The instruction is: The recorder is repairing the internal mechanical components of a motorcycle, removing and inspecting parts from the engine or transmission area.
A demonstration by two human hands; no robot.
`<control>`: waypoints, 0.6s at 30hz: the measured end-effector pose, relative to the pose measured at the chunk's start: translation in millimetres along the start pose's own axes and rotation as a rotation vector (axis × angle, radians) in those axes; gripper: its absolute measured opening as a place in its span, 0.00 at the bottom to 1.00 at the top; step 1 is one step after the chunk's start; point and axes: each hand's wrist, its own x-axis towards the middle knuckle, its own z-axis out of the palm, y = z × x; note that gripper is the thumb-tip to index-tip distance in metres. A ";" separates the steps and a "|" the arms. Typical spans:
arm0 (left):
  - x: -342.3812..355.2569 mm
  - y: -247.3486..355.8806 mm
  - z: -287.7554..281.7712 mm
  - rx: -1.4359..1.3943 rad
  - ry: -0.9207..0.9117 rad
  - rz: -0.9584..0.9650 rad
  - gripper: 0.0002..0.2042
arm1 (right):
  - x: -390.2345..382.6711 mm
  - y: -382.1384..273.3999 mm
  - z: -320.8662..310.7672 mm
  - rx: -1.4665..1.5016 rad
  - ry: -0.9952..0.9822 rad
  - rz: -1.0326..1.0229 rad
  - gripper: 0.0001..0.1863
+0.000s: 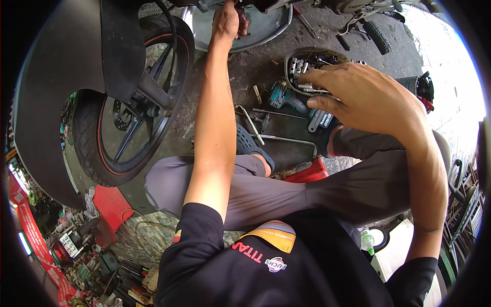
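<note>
Through the head view, I take this as a tool-picking step: the right hand (pixel 365 94) is over the tin (pixel 310 49) of metal sockets (pixel 295 65) at right, its thumb and fingers spread apart, while the left hand (pixel 226 23) reaches far above the grey tray (pixel 268 23), grip unclear to me. The next move likely calls for pinching one socket cleanly.
</note>
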 end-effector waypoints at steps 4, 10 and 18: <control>-3.7 1.3 2.1 0.011 -0.001 -0.029 0.29 | 1.6 0.1 1.5 -0.014 -0.002 -0.017 0.23; -7.6 2.6 2.6 -0.009 -0.002 -0.060 0.28 | 2.8 -2.7 4.7 0.002 0.066 -0.039 0.18; 5.3 -9.0 6.5 -0.010 0.119 -0.072 0.25 | 4.1 1.1 9.0 0.005 0.067 -0.065 0.18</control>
